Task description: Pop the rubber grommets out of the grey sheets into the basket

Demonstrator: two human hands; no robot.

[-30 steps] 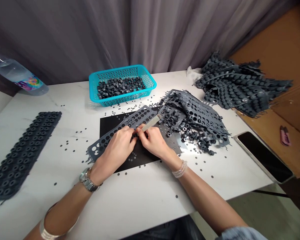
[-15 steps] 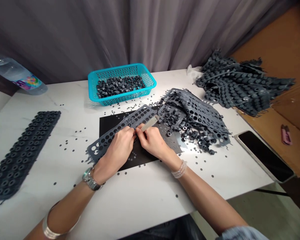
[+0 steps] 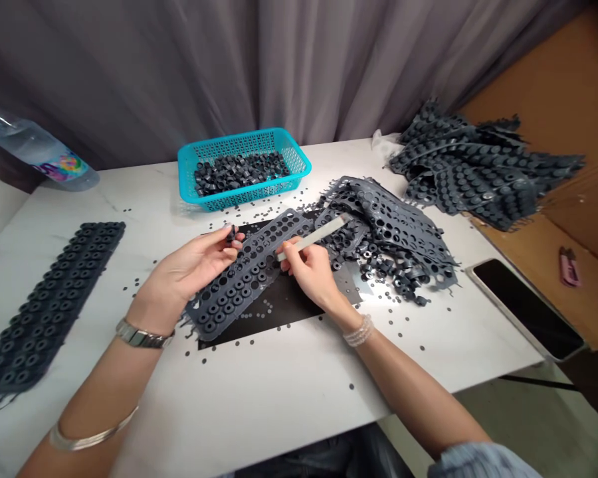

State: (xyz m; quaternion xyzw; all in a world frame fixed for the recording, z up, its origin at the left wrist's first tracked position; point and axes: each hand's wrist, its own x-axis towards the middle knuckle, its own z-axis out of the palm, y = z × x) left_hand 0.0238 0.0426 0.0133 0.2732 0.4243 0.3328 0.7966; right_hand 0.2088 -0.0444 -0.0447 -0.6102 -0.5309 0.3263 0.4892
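My left hand (image 3: 194, 269) is raised over the left part of a dark grey rubber sheet, pinching a small black rubber ring (image 3: 232, 234) between thumb and fingertips. The rubber sheet (image 3: 259, 255) lies slanted on a black mat (image 3: 284, 299); its far rows are bare holes, while several raised rings still stand in the near rows. My right hand (image 3: 306, 265) is closed around a slim, pale, flat-handled tool (image 3: 321, 234) at the sheet's near edge. The working tip of this tool is hidden by my fingers.
A turquoise basket (image 3: 182, 176) of black rings stands behind. At right lie loose rings (image 3: 398, 275), a holed sheet (image 3: 408, 229), a heap of sheets (image 3: 478, 166) and a phone (image 3: 528, 309). Another ringed sheet (image 3: 50, 305) and a bottle (image 3: 44, 149) are at left. Small black discs are scattered about.
My left hand has lifted away from my right and moved left and up with a ring in its fingers. The right hand has shifted slightly right, its tool more exposed.
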